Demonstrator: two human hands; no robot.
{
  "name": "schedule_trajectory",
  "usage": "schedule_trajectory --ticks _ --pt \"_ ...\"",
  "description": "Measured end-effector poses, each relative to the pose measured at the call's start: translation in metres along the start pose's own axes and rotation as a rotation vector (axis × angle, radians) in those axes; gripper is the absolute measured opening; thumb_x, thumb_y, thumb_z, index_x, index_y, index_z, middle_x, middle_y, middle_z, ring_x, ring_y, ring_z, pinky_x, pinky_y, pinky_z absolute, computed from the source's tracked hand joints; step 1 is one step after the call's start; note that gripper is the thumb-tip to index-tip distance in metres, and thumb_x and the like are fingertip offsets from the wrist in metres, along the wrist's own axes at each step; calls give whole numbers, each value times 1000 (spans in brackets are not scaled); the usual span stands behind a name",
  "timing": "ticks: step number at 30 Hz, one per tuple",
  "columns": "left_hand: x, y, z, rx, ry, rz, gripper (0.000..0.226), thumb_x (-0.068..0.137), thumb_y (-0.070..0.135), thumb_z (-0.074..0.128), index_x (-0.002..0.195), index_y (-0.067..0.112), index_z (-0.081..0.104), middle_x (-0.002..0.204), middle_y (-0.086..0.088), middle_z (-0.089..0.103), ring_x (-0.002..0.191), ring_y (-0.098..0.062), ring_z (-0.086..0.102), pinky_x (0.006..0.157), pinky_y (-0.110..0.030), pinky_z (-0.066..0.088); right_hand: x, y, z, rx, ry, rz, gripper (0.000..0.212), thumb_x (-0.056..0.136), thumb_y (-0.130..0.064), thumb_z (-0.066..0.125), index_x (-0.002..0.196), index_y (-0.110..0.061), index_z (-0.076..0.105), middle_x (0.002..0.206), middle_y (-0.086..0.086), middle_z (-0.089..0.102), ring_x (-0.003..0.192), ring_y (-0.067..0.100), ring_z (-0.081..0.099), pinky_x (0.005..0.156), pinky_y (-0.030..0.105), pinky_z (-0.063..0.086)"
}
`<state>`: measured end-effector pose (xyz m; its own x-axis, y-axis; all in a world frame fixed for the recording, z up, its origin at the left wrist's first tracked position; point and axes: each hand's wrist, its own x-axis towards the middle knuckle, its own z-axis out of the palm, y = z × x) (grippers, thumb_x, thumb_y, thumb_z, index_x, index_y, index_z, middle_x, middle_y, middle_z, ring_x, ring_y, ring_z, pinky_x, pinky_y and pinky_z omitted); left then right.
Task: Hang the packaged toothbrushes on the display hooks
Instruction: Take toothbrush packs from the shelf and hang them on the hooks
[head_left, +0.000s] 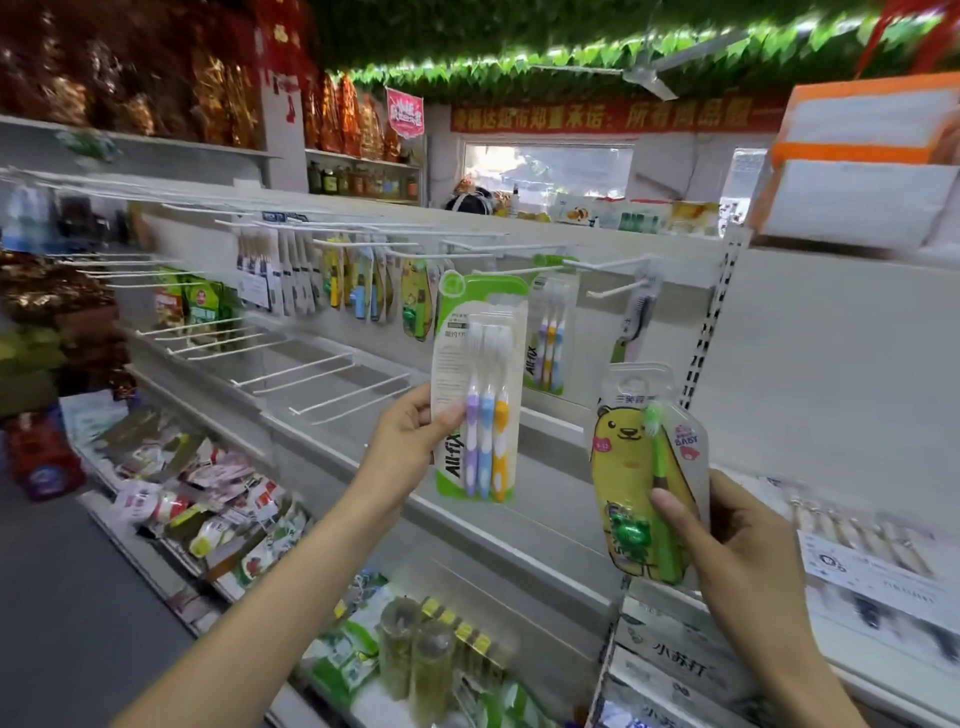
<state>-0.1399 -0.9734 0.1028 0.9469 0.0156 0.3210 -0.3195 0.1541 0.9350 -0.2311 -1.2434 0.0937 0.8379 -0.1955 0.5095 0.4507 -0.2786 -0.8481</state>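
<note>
Fingers (451, 415) of the left hand (410, 441) pinch the left edge of the three-toothbrush pack (480, 384), thumb on the front over the purple handle, the rest curled behind the card. That pack stands upright, its green top just below the white display hooks (467, 254) of the upper row. Right-hand fingers (670, 512) clamp the lower right of the yellow bear toothbrush pack (647, 467), thumb across the green handle, the right hand (743, 540) wrapping the card's edge. This pack tilts slightly and sits lower, well apart from the first, with open shelf back between them. Behind the gap hangs an identical hung three-brush pack (550, 338), and further right a single hung toothbrush (636, 317) on its own hook. To the left, more packaged brushes (332, 275) crowd the same row. Bare wire hooks (322, 369) jut out lower left with free space around them. Mixed packets fill the lower shelf (208, 493).
</note>
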Motion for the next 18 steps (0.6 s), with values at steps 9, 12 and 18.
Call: schedule_trajectory --ticks 9,12,18 --pt "50 -8 -32 -40 1 -46 16 98 17 58 109 24 67 90 7 78 82 -10 73 65 -26 59 -1 -4 36 -57 60 40 10 88 -11 71 94 -18 74 79 -6 75 66 0 66 57 10 50" --pt "65 -9 -33 -39 -44 -59 18 98 14 58 111 23 67 92 7 78 82 -9 73 65 -26 60 1 -1 41 -58 57 69 9 88 -13 70 94 -18 74 80 -2 76 69 6 68 58 14 52" --pt "97 -18 -31 -19 -105 -100 23 98 16 59 120 21 65 104 3 77 88 -11 74 68 -30 61 10 8 48 -52 31 108 13 88 -12 70 97 -19 75 82 0 76 74 10 71 60 16 54"
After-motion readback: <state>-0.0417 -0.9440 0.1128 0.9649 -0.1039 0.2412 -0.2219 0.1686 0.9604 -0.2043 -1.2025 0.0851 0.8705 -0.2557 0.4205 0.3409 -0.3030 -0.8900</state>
